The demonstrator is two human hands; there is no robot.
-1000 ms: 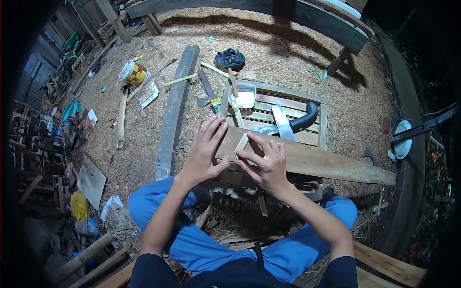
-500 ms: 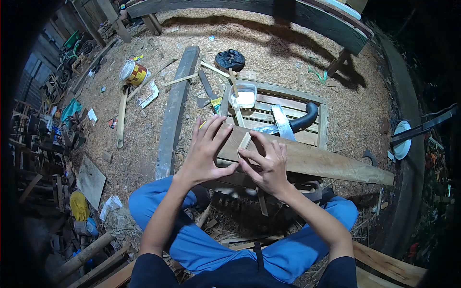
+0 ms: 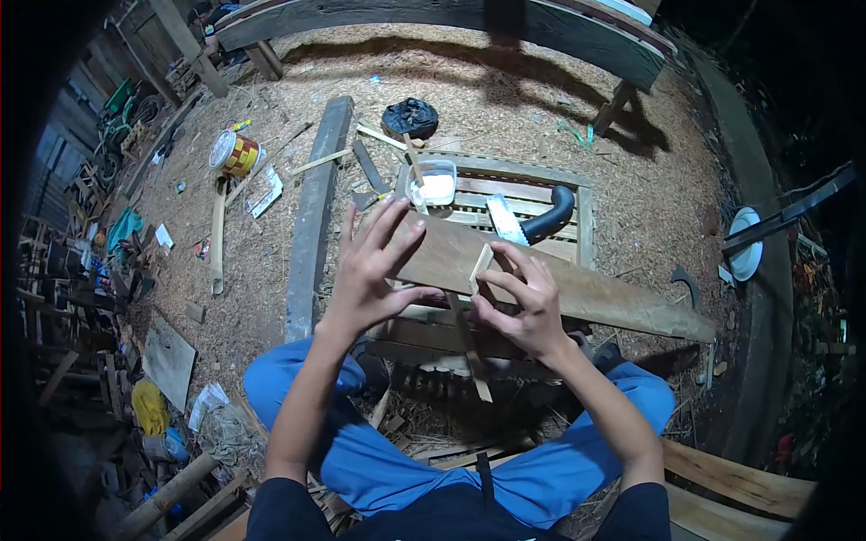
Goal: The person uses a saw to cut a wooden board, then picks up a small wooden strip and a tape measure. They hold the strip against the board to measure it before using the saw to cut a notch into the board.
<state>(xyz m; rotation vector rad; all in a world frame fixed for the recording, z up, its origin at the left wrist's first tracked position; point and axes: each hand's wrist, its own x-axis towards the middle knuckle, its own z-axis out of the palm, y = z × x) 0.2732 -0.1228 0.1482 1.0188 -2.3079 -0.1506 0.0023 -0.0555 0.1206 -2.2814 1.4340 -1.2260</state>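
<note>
Bucket [image 3: 238, 153], checked red and yellow, tipped on the ground well beyond and left of the broad plank [image 3: 604, 293]. Long grey beam [image 3: 317, 212] next, left of the plank's near end, lying lengthwise away from the person. Left hand [image 3: 363, 269] at the plank's left end, fingers fanned toward its far edge, thumb stretched toward the near one; nothing gripped. Spread probably serves to span or steady that end, though firm contact cannot be told. Black plastic bag [image 3: 410, 118] well beyond the plank. Nearer it, white-filled tub [image 3: 438, 183] with a flat stick [image 3: 414, 162] leaning out, presumably left so for an easy grasp. Thin batten [image 3: 471, 352] pokes out from the plank's near side, upper end hidden. Small wooden strip [image 3: 482, 267], pale, tilted over the plank's face, pinched between thumb and fingertips of the right hand [image 3: 525, 302]. Light fingertip hold seems suited to fine angling of so slight a piece; whether strip touches plank, cannot tell. Just beyond the plank, metal blade [image 3: 506, 219] and curved black handle [image 3: 552, 215] lie on a slatted frame [image 3: 585, 221], likely parked within reach. White disc [image 3: 745, 243] beyond the plank's right end.
</note>
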